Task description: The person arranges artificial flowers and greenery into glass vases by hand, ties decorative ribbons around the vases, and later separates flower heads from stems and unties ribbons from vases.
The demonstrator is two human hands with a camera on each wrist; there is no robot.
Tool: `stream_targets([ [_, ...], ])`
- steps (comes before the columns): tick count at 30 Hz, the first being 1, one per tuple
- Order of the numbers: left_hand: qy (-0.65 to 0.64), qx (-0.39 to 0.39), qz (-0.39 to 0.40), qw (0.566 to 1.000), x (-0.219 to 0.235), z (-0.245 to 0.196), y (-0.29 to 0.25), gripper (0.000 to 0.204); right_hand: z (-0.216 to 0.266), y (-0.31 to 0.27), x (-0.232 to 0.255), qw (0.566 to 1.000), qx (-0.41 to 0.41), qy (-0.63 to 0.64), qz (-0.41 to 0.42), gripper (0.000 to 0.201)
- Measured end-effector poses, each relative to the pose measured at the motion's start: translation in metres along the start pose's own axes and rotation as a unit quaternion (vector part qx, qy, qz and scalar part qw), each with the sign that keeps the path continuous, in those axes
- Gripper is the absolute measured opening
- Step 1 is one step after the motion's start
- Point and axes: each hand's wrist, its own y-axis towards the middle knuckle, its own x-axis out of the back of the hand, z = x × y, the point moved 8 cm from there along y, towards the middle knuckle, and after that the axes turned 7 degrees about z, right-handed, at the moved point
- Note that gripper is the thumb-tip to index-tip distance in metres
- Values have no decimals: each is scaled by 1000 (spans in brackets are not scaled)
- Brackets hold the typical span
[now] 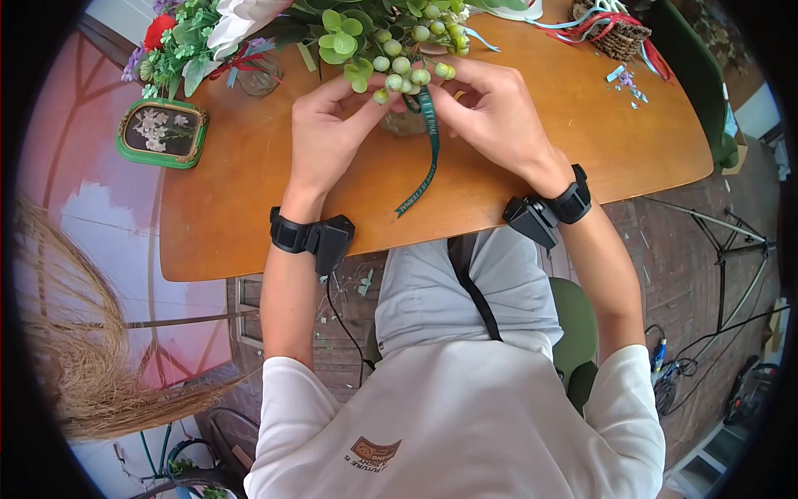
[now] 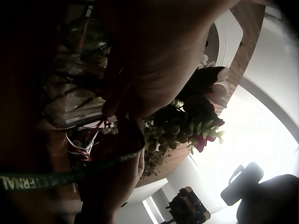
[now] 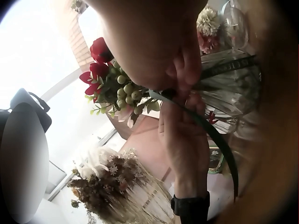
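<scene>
Both hands meet at the neck of a clear glass vase (image 3: pixel 233 91), just under a bouquet with pale green berries (image 1: pixel 401 65) and round leaves. A dark green ribbon (image 1: pixel 431 141) with printed lettering is wound there, and one tail hangs toward the table's front edge. My left hand (image 1: pixel 328 137) pinches the ribbon from the left. From the right, my right hand (image 1: pixel 499 116) pinches it close to the knot area. Berries and the hands themselves hide most of the fingertips. Red flowers (image 3: pixel 99 70) show in the same bouquet in the right wrist view.
On the wooden table (image 1: pixel 241 220), a second arrangement in a glass vase (image 1: pixel 259 76) stands left, beside a green-framed flower picture (image 1: pixel 162 133). A wicker basket (image 1: pixel 622 37) with red and blue ribbons lies back right, near small scraps (image 1: pixel 628 87). Dried grasses (image 1: pixel 91 358) stand left of the table.
</scene>
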Motion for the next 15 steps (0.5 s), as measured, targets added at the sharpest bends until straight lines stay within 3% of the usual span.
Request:
stream_targets([
  [8, -15, -21, -18, 1000, -2, -4, -1, 19, -3, 3, -4, 999, -17, 42, -10, 20],
  [13, -34, -39, -29, 998, 4, -1, -3, 19, 5, 3, 0, 994, 29, -72, -72, 18],
  [15, 21, -86, 14, 996, 0, -6, -2, 19, 10, 4, 0, 992, 50, -94, -71, 17],
])
